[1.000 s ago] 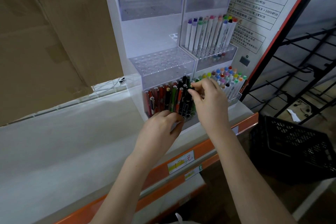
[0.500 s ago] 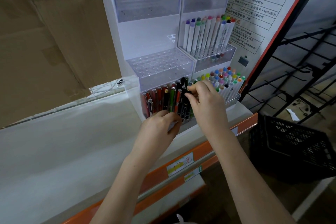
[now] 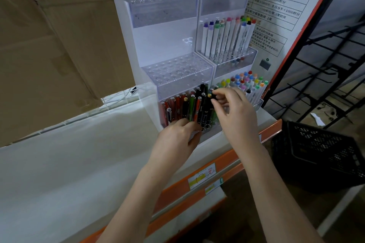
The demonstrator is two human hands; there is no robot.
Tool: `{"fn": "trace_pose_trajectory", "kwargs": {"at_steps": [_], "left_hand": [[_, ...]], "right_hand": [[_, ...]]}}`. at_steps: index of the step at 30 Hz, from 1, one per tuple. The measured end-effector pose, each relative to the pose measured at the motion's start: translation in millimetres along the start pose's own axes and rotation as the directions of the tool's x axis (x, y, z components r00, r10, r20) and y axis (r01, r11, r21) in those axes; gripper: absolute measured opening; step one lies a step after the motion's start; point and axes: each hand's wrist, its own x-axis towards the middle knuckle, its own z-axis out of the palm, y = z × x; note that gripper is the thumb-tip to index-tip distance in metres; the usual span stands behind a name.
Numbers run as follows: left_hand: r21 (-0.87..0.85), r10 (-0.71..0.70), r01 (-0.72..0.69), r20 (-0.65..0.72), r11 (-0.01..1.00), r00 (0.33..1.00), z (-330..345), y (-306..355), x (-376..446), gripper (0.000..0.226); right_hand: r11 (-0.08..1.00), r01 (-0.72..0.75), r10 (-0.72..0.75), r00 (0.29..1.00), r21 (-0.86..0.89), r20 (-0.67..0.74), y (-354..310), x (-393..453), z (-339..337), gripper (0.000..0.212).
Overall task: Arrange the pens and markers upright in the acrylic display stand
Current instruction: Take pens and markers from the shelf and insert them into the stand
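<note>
Right hand (image 3: 235,112) now higher, pinching a black pen (image 3: 205,112) top; left hand (image 3: 178,136) fingertips curled against pen bases.

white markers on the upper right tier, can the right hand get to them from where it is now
Probably yes. The right hand pinches the top of a black pen in the bottom row, and the white markers stand above it with open space in front. It would need to let go first.

Stand (image 3: 167,41) on shelf (image 3: 59,163), at its right end. Pens (image 3: 189,107) upright in stand's lower left tier; markers (image 3: 227,35) in middle right tier and below it. Cardboard (image 3: 49,45) behind shelf, left. Crate (image 3: 320,154) right of shelf, lower. Notice (image 3: 280,6) behind stand, right.
</note>
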Motion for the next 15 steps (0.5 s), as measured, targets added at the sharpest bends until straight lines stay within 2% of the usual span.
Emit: {"fn": "trace_pose_trajectory", "kwargs": {"at_steps": [5, 9, 13, 15], "left_hand": [[0.037, 0.047, -0.047, 0.01, 0.998, 0.999, -3.4, -5.7, -9.8, 0.017], [0.138, 0.043, -0.044, 0.006, 0.989, 0.999, -9.1, -10.5, -23.3, 0.035], [0.231, 0.001, 0.008, -0.037, 0.973, 0.999, -26.2, -13.8, -47.3, 0.03], [0.292, -0.054, 0.069, -0.061, 0.954, 0.997, -38.2, -19.0, -62.2, 0.016]], "right_hand": [[0.998, -0.06, 0.06, 0.998, -0.002, 0.001, -7.7, -31.1, -5.4, 0.026], [0.998, -0.06, 0.062, 0.996, -0.022, 0.069, -14.4, -60.9, 1.9, 0.021], [0.999, 0.05, -0.047, 0.985, -0.017, 0.163, -30.2, -78.3, 10.4, 0.024], [0.987, 0.157, -0.157, 0.969, 0.013, 0.189, -41.9, -81.9, 16.5, 0.023]]}}
